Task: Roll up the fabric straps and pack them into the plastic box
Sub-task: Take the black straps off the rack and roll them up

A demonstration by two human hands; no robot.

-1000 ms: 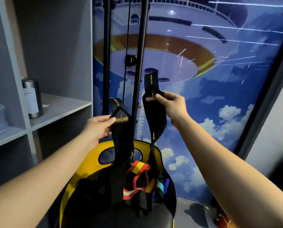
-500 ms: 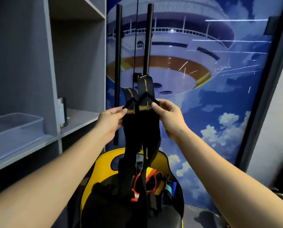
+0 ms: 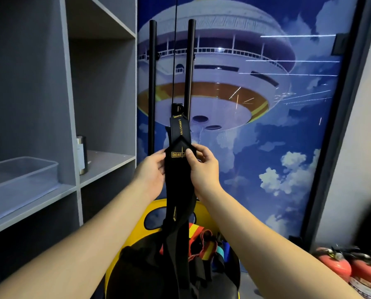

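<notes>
Two black fabric straps (image 3: 179, 182) with gold lettering hang stacked one over the other in front of me, their loose ends trailing down onto a yellow chair (image 3: 156, 209). My left hand (image 3: 151, 174) pinches their left edge near the top. My right hand (image 3: 202, 169) pinches the right edge, thumb on the gold logo. A clear plastic box (image 3: 22, 175) stands empty on the grey shelf at the left, well apart from both hands.
More coloured straps (image 3: 204, 244) lie on the yellow chair. Two black poles (image 3: 152, 87) lean against a blue poster wall. A metal canister (image 3: 82, 154) stands on the shelf. Red fire extinguishers (image 3: 350, 268) sit on the floor at the right.
My hands have brought the two straps together, from held apart to lying stacked one over the other. The view has tilted up and to the left, showing the plastic box.
</notes>
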